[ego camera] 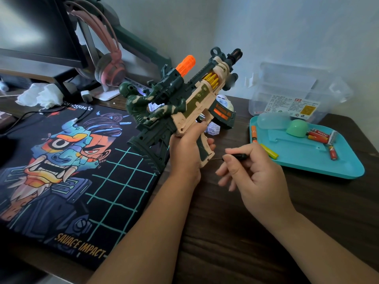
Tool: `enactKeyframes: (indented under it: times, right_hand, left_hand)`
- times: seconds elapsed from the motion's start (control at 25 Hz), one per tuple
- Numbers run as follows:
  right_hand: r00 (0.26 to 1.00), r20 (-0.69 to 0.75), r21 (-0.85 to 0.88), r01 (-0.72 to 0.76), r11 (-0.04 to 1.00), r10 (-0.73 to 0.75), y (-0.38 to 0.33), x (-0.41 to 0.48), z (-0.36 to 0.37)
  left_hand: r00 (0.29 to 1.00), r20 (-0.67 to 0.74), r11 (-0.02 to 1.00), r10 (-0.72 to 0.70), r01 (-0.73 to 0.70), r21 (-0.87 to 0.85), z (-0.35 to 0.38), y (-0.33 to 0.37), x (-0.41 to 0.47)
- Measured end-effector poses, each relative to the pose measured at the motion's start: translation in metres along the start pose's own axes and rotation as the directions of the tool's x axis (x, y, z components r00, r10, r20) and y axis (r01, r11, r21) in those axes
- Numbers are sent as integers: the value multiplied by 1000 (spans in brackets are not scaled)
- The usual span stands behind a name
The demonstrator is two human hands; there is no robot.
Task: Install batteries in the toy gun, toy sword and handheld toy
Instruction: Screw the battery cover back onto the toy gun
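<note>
A toy gun (184, 99) in beige and dark green, with an orange muzzle tip and a green soldier figure on it, is held tilted above the desk. My left hand (185, 148) grips it around the handle. My right hand (252, 171) pinches a small black screwdriver (235, 156) whose thin tip touches the bottom of the handle. Several red and yellow batteries (319, 136) lie in a teal tray (328, 167) to the right. A small clear and white toy (223, 101) shows behind the gun; the sword is not in view.
A printed desk mat (67, 171) covers the left of the dark wooden desk (235, 232). Behind are a monitor stand, pink headphones (110, 70) and crumpled tissue (41, 96). A clear plastic box (295, 93) stands behind the tray, which also holds a green capsule half (297, 128).
</note>
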State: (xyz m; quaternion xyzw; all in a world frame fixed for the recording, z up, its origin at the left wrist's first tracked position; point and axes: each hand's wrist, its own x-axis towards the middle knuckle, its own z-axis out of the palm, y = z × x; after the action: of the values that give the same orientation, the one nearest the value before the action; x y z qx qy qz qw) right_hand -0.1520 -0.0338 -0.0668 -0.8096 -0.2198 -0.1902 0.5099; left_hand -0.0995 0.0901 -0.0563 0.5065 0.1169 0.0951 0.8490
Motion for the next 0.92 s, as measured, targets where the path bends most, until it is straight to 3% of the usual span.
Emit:
enactKeyframes:
  times: [0.48,0.92]
  right_hand:
    - [998,44,38,31,999,-33,0,-2,0]
    - [995,-97,-51,-11,999,6,0,-3,6]
  left_hand:
    - [1000,17,1000,22,-22,20,1,1,-2]
    - [999,31,1000,24,-25,16,1,1,-3]
